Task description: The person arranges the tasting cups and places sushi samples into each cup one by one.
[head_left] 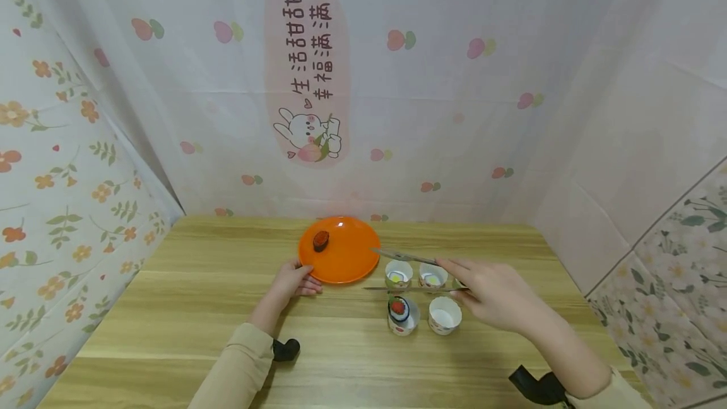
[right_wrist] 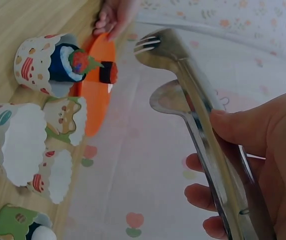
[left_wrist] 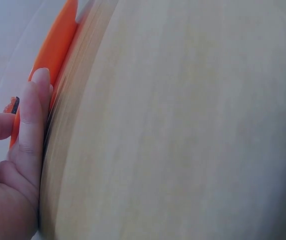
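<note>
At the left front rim of the orange plate, my left hand pinches the edge, thumb above and fingers beneath. A dark-wrapped sushi piece with orange-red topping sits on the plate's left side. My right hand grips metal tongs. The tongs' arms are spread apart, with nothing between their tips, above the paper cups and right of the plate. Below them, a sushi roll with red and green topping sits in the front left cup.
Beside that cup stands a white paper cup. Behind are a cup with something yellowish inside, a similar cup, and another partly hidden by my right hand. Patterned cloth hangs behind the wooden table.
</note>
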`<state>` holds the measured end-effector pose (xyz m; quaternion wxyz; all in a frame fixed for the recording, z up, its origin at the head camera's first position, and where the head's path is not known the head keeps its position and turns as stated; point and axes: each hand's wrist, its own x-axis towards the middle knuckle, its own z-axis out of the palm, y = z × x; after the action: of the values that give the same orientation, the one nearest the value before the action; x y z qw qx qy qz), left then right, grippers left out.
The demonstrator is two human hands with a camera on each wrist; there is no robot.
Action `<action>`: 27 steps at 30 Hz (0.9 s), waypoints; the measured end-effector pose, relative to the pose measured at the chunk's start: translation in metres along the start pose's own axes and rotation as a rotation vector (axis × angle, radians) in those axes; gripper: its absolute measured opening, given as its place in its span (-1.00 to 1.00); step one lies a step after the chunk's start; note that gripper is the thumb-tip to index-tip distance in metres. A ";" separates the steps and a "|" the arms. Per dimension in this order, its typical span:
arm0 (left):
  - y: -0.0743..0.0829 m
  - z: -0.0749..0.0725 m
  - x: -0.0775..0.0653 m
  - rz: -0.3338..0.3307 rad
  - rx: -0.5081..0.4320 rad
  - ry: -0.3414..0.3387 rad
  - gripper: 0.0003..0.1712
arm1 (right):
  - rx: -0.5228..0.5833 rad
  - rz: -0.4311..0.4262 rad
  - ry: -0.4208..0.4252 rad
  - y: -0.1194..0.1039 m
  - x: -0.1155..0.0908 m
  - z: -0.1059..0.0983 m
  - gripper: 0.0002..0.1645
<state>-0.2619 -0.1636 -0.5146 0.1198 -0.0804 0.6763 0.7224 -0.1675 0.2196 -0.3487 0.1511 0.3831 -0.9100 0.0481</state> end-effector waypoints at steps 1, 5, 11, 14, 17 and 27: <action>0.000 0.000 0.000 0.000 -0.001 -0.001 -0.77 | 0.007 0.009 -0.007 0.000 0.002 0.001 -0.30; 0.001 0.000 -0.001 0.010 0.000 -0.007 -0.75 | 0.040 0.045 -0.039 0.001 0.011 0.006 -0.31; 0.001 0.001 -0.002 0.014 -0.003 -0.009 -0.73 | 0.054 0.060 -0.052 0.002 0.023 0.016 -0.31; 0.000 0.000 -0.002 0.014 -0.006 -0.009 -0.76 | 0.055 0.071 -0.053 0.003 0.030 0.021 -0.31; -0.001 0.000 -0.001 0.016 -0.005 -0.009 -0.78 | 0.058 0.092 -0.061 0.002 0.037 0.025 -0.32; -0.001 -0.001 0.000 0.010 -0.003 -0.010 -0.77 | 0.053 0.112 -0.095 0.003 0.065 0.038 -0.35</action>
<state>-0.2620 -0.1642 -0.5158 0.1196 -0.0737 0.6750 0.7243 -0.2217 0.1701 -0.3647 0.0945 0.3375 -0.9345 0.0623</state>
